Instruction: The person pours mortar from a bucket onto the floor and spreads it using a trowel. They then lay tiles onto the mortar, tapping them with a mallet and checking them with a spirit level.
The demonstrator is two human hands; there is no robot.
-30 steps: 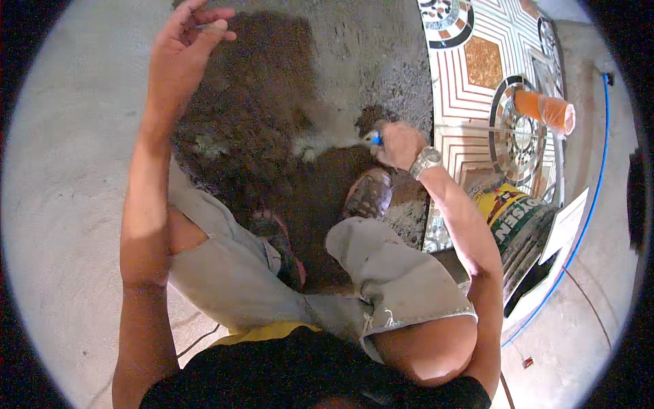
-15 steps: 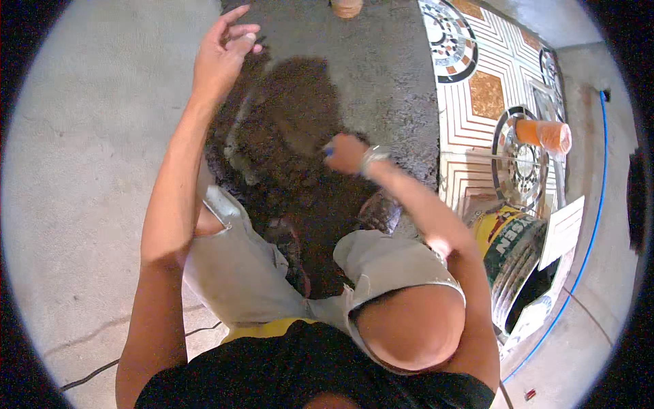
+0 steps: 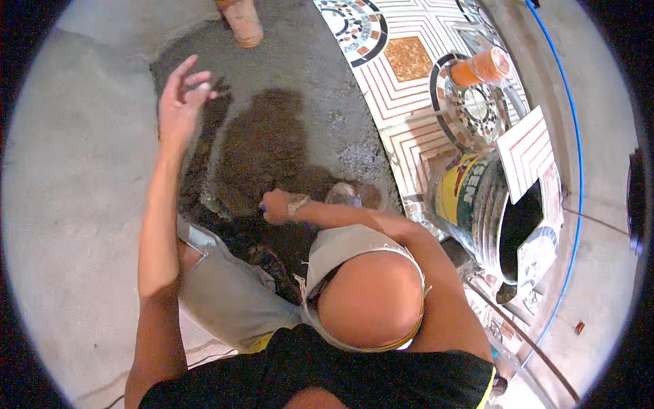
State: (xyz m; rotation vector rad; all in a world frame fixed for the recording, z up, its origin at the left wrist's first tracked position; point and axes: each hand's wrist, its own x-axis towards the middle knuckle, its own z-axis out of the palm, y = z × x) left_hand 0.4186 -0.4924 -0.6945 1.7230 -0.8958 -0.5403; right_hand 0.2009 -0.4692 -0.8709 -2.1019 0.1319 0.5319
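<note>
My left hand is raised in the air at the left edge of the damp grey mortar bed, fingers apart and holding nothing. Low over the mortar, just ahead of my knees, my right hand is closed around a small blue end, which looks like a tool handle. The rest of that tool is hidden by the hand and by dark shadow. A darker, rough patch of mortar lies beside and beyond the right hand.
Patterned tiles cover the floor to the right, with an orange pipe stub rising from them. A bucket lies tipped there beside loose tile pieces. Another orange pipe stands at the far end; a blue hose runs along the right.
The view has turned, so the tiles and bucket sit further left. My right hand has come closer to my body, still closed. My left hand stays raised and open.
</note>
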